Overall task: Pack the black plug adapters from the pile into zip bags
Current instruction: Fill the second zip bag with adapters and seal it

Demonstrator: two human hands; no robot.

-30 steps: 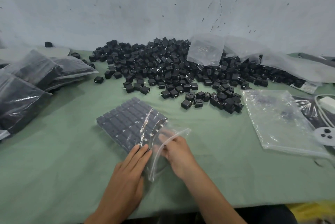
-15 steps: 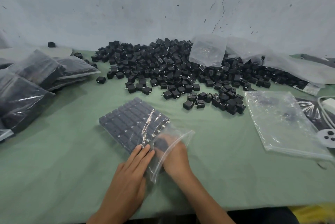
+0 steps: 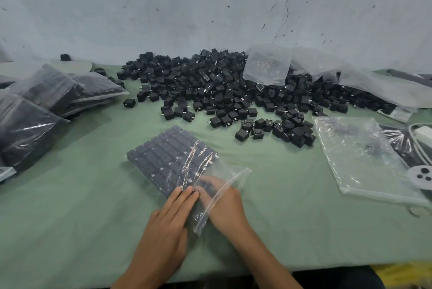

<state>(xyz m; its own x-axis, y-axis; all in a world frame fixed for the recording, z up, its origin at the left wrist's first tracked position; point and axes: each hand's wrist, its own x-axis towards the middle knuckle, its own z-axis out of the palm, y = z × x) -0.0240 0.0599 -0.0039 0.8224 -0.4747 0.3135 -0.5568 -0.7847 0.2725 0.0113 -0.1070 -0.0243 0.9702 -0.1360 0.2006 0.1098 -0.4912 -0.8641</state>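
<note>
Hands both flat, L hand (image 3: 170, 219) atop zip bag (image 3: 236, 176), R hand (image 3: 225, 204) inside by adapters (image 3: 161, 155)

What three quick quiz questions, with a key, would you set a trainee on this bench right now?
1. True or false: the empty bag lies on the person's right, nearer to them than the loose pile.
2. Where do the right hand and its fingers reach? A: into the open mouth of the filled zip bag. B: into the loose pile. C: onto the empty bag.
3. Fill in: the left hand rests on the filled zip bag with its fingers ___.
Key: 1 true; 2 A; 3 straight.
</note>
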